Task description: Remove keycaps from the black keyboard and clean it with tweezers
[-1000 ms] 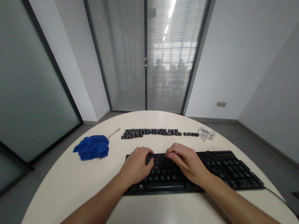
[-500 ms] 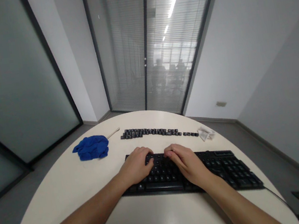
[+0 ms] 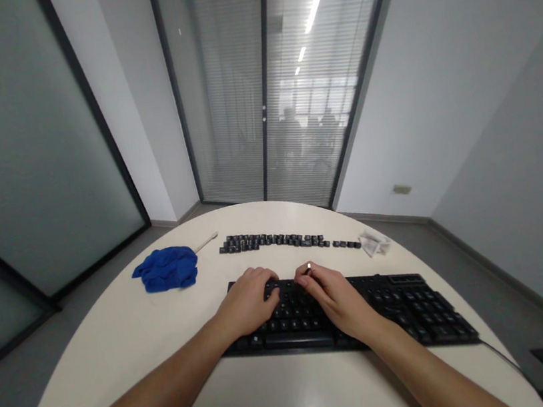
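Look here: the right hand pinches a small dark piece showing a white spot, over the black keyboard on the table. The left hand lies across its left end; whether those fingers clasp it, I can't tell. Loose keycaps line up beyond.

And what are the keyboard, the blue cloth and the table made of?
Keyboard: probably hard black plastic, with a faint sheen along its front edge. Blue cloth: looks like soft, matte fabric, because it lies crumpled in folds. Table: smooth, shiny, cream top reflecting a blurry glow; maybe laminate, I can't be sure.
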Motion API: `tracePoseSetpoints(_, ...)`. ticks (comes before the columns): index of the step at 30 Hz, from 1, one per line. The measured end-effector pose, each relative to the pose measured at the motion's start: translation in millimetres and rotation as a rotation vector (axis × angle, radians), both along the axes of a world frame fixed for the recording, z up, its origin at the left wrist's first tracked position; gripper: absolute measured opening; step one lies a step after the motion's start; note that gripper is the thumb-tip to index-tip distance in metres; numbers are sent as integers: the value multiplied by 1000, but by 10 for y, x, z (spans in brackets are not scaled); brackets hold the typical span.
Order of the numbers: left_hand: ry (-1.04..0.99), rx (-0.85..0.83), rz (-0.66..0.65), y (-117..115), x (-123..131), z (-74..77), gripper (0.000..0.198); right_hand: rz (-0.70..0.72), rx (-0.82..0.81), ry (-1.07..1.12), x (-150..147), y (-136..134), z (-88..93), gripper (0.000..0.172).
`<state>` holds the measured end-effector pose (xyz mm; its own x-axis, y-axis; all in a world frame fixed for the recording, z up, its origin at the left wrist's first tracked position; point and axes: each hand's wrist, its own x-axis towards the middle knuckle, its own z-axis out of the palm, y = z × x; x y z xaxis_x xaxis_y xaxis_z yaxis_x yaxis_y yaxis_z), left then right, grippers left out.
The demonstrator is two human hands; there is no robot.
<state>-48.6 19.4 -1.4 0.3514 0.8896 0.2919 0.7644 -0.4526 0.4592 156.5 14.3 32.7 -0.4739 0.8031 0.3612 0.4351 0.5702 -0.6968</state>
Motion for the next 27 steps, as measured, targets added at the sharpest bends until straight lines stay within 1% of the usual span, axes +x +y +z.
tracePoseSetpoints(7,-6,0,5,3,-2,-18,19,-4,-1,-13,-13,-7,-7,23)
tracePoseSetpoints(15,3,10,-3,8,-6,-25,19,-120,8,-35,36,54,-84,24)
tracePoseSetpoints(20,0,6,-3,3,-6,-7,20,-149,35,-77,37,53,-111,22)
tracePoseSetpoints(27,1,4,-5,9,-3,-23,20,-179,58,-98,35,75,-142,23)
